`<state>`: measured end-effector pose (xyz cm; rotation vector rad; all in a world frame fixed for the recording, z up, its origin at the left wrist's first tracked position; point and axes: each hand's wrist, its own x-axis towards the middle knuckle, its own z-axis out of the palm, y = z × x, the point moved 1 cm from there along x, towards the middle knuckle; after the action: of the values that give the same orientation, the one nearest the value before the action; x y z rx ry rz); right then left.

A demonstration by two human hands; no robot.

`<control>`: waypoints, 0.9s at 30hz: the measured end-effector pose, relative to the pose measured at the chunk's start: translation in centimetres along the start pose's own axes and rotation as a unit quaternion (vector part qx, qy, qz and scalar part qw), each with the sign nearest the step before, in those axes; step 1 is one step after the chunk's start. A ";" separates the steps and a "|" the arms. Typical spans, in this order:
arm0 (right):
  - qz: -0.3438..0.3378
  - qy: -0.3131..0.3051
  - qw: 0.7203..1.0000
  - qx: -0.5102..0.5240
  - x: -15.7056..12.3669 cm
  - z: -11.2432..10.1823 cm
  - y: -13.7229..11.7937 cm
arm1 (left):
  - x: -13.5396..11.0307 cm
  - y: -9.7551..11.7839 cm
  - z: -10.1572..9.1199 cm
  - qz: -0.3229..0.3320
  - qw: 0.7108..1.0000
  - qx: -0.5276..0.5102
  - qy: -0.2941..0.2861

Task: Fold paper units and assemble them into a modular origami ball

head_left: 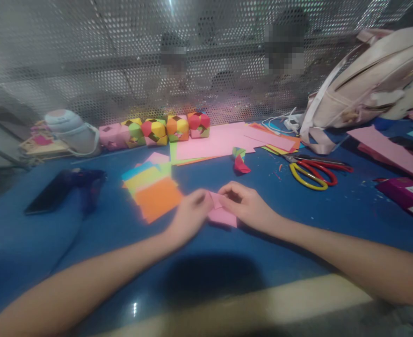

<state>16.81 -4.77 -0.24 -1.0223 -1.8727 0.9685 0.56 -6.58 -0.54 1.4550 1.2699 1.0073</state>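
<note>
A small pink paper piece (222, 215) lies on the blue table (122, 243) in the middle of the view. My left hand (190, 217) pinches its left side with the fingers curled. My right hand (250, 206) presses and pinches its upper right part, fingers bent over the fold. Just left of my hands sits a stack of coloured square papers (153, 192), orange on top. A small folded pink and green paper unit (240, 161) lies beyond my hands.
Several folded paper cubes (157, 128) line the back by the perforated metal screen. Large pink sheets (220, 140), scissors (313, 171), a dark phone (52, 192), a pale bottle (75, 133), a beige backpack (371, 79) and a magenta box (408, 196) surround the spot. People sit behind the screen.
</note>
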 end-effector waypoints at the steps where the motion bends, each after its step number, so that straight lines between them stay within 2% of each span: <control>1: -0.005 -0.001 1.000 -0.007 0.0 0.0 0.0 | 0.0 0.0 0.0 0.001 1.000 0.001 0.001; 14: -0.042 0.001 0.997 -0.061 0.0 -0.2 -0.1 | 0.0 0.1 -0.1 -0.005 1.000 -0.005 -0.006; 22: -0.015 -0.021 0.998 -0.065 0.0 -0.5 -0.3 | -0.1 0.2 0.0 -0.006 1.000 0.001 0.015; 27: -0.028 -0.021 0.997 -0.075 0.1 -0.8 -0.3 | 0.0 0.3 0.0 0.004 1.000 0.001 0.016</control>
<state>17.39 -4.59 0.41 -1.0371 -2.0224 0.8331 0.63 -6.63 -0.24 1.4513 1.2895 1.0384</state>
